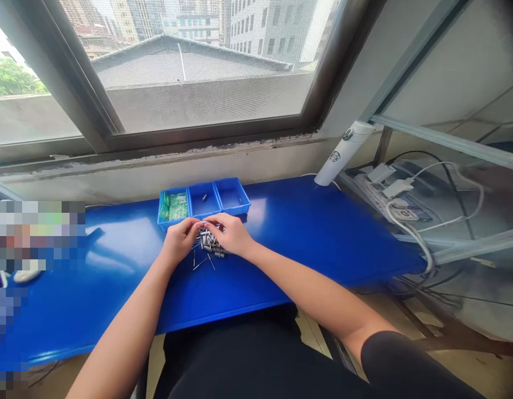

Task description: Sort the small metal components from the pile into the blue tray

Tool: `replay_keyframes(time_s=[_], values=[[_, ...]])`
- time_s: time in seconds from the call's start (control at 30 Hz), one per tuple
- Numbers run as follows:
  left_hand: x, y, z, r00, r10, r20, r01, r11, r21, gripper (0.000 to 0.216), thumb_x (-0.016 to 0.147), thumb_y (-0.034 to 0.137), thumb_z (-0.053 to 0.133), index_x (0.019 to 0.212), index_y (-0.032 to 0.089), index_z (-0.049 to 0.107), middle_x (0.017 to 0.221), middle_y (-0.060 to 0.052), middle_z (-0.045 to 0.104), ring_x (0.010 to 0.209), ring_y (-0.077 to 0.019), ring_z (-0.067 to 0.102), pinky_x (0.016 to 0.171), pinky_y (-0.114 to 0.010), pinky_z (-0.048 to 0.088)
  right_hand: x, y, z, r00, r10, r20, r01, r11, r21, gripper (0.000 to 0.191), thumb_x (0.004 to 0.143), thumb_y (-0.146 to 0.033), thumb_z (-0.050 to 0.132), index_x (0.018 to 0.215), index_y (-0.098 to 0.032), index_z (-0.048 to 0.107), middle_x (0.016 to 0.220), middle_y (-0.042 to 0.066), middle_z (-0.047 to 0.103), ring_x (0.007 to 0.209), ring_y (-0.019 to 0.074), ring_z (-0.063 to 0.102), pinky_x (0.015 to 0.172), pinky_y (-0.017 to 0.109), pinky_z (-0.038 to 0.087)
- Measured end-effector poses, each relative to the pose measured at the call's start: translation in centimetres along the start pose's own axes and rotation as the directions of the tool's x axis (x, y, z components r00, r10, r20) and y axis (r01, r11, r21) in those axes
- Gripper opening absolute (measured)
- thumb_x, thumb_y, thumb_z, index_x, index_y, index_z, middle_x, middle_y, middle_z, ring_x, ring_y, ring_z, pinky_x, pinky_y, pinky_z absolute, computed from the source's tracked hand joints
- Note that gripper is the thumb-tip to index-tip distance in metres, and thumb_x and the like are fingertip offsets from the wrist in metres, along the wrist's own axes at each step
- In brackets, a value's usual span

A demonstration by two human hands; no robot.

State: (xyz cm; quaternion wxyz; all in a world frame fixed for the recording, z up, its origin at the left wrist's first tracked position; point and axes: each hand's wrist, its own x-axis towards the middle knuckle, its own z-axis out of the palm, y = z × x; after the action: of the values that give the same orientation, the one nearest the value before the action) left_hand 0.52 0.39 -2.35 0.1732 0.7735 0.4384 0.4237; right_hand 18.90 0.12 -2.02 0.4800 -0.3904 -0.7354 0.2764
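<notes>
My left hand point(180, 238) and my right hand point(230, 233) meet over a pile of small metal parts point(209, 244) on the blue table. Fingertips of both are pinched together around a small piece, too small and covered to name. Thin pins and short silvery cylinders make up the pile, with a few pins lying loose toward me. Just behind my hands stands a blue three-compartment tray point(203, 215). Its left section has a green plastic bag point(173, 206) of thin pale pieces. A small dark cylinder point(204, 197) lies in the middle section, and a tiny piece in the right one.
A white bottle point(343, 154) stands at the table's back right. Beyond it are a power strip point(389, 194) with plugs, cables and a metal frame. The blue table point(314, 238) runs below a window. A blurred-out area covers the far left.
</notes>
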Motion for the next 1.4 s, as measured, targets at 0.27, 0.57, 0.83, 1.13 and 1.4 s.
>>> replay_keyframes(time_s=[0.27, 0.57, 0.83, 1.13, 1.4], values=[[-0.2, 0.7, 0.8, 0.997, 0.026, -0.069, -0.033, 0.995, -0.096, 0.028, 0.085, 0.038, 0.065, 0.102, 0.016, 0.07, 0.053, 0.006, 0.048, 0.046, -0.0068, 0.041, 0.047, -0.018, 0.038, -0.1, -0.2, 0.1, 0.996, 0.095, -0.001, -0.094, 0.995, 0.037, 0.024, 0.091, -0.034, 0.058, 0.088, -0.018, 0.075, 0.089, 0.007, 0.075, 0.08, 0.0175, 0.068, 0.07, 0.028, 0.053], [0.0, 0.0, 0.1, 0.998, 0.056, -0.034, -0.055, 0.998, 0.026, 0.024, 0.089, 0.034, 0.061, 0.103, 0.018, 0.073, 0.063, 0.001, 0.065, 0.053, -0.0101, 0.054, 0.054, -0.021, 0.045, 0.2, 0.0, -0.4, 0.988, 0.155, -0.016, -0.151, 0.978, 0.145, 0.02, 0.086, -0.028, 0.063, 0.099, -0.017, 0.072, 0.087, 0.006, 0.075, 0.076, 0.0157, 0.069, 0.067, 0.027, 0.055], [-0.1, -0.3, 0.0, 0.999, -0.002, 0.037, 0.001, 1.0, 0.012, 0.031, 0.094, 0.039, 0.052, 0.097, 0.017, 0.074, 0.065, -0.001, 0.067, 0.056, -0.0125, 0.058, 0.053, -0.021, 0.045, 0.0, -0.2, 0.0, 0.995, 0.102, -0.002, -0.101, 0.982, 0.158, 0.021, 0.086, -0.03, 0.062, 0.099, -0.017, 0.072, 0.09, 0.007, 0.075, 0.079, 0.0165, 0.07, 0.071, 0.028, 0.056], [-0.2, -0.2, 0.3, 0.997, 0.013, -0.078, -0.013, 1.0, -0.006, 0.026, 0.087, 0.038, 0.065, 0.102, 0.018, 0.071, 0.052, 0.007, 0.048, 0.046, -0.0065, 0.04, 0.049, -0.018, 0.036, 0.1, -0.1, -0.1, 0.986, 0.168, -0.02, -0.161, 0.969, 0.188, 0.021, 0.086, -0.031, 0.063, 0.097, -0.016, 0.073, 0.089, 0.007, 0.075, 0.077, 0.0155, 0.068, 0.07, 0.028, 0.055], [-0.2, -0.6, 0.0, 0.999, 0.02, -0.03, -0.02, 1.0, 0.019, 0.025, 0.091, 0.038, 0.059, 0.098, 0.017, 0.071, 0.056, 0.005, 0.056, 0.048, -0.0079, 0.045, 0.051, -0.02, 0.039, 0.0, 0.0, 0.0, 0.994, 0.101, -0.038, -0.094, 0.985, 0.145, 0.021, 0.085, -0.03, 0.064, 0.098, -0.017, 0.074, 0.09, 0.007, 0.075, 0.08, 0.0173, 0.068, 0.071, 0.029, 0.055]])
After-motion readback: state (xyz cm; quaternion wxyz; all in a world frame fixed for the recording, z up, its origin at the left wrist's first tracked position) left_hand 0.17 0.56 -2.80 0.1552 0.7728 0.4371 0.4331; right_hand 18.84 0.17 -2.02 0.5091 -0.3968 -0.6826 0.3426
